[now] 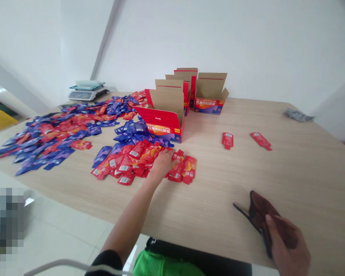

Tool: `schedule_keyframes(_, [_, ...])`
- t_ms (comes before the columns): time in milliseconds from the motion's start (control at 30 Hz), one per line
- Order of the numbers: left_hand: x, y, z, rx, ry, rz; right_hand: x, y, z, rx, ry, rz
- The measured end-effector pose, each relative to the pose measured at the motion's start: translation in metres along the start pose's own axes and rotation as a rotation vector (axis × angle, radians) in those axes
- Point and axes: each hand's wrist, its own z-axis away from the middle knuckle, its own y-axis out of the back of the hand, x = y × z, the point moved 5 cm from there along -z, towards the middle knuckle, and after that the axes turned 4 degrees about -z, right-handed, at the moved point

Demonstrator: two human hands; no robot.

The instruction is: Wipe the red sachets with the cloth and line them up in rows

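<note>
My left hand (162, 163) lies on a heap of red sachets (132, 159) on the wooden table (218, 180), fingers flat and spread over the packets. Behind the heap lie blue sachets (133, 132) and an open red carton (165, 119). My right hand (287, 243) is at the table's near edge, fingers wrapped round a dark brown pouch (260, 212) that looks like a wallet or cloth.
A wide spread of blue and red sachets (54, 134) covers the table's left side. Several more open cartons (209, 94) stand at the back. Two loose red sachets (227, 140) (260, 140) lie right of centre. A weighing scale (87, 91) sits far left, a grey cloth (299, 114) far right.
</note>
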Motion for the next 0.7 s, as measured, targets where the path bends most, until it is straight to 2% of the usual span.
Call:
schedule_keyframes(467, [0.020,-0.012,0.027,0.166,-0.066,-0.120,0.005,-0.002,-0.002,-0.025,0.033,0.018])
schedule_keyframes(700, [0.021,-0.021,0.041,0.234,-0.059,-0.145,0.007,-0.003,-0.005,-0.025,0.032,0.031])
